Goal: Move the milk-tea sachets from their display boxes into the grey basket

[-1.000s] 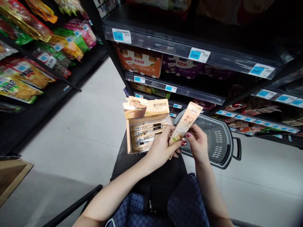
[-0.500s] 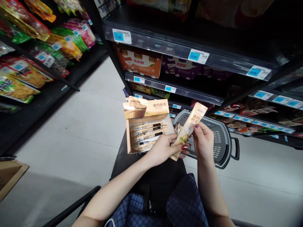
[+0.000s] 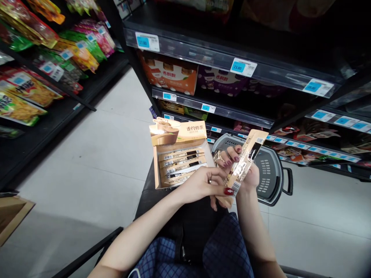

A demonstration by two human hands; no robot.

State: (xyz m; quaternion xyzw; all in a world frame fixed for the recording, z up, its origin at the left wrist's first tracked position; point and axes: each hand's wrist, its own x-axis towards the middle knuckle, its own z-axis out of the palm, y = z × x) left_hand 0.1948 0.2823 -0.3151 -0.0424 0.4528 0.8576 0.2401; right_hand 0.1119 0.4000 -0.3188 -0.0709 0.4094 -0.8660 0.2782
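Note:
A long beige milk tea sachet (image 3: pixel 246 156) slants up to the right between my hands, its back with barcode and black panel facing me. My left hand (image 3: pixel 203 183) is closed on its lower end, the thumb pressed over the front. My right hand (image 3: pixel 251 178) lies behind the sachet, fingers curled round its left side; the thumb is hidden. Left of my hands stands an open milk tea box (image 3: pixel 157 170), its printed lid raised, with several sachets (image 3: pixel 185 164) lying in it. The box rests on a black surface (image 3: pixel 147 204).
Beyond my right hand is a grey shopping basket (image 3: pixel 278 166) with a black handle. Dark shelves (image 3: pixel 185 50) with price tags and drink packs (image 3: pixel 171 75) rise ahead. Snack bags (image 3: pixel 26 92) fill a shelf at left. A cardboard box (image 3: pixel 14 216) sits at the lower left.
The sachet has been turned over from its printed front to its barcode side and moved slightly right. My right hand has shifted from its upper edge to behind it. The box has stayed put.

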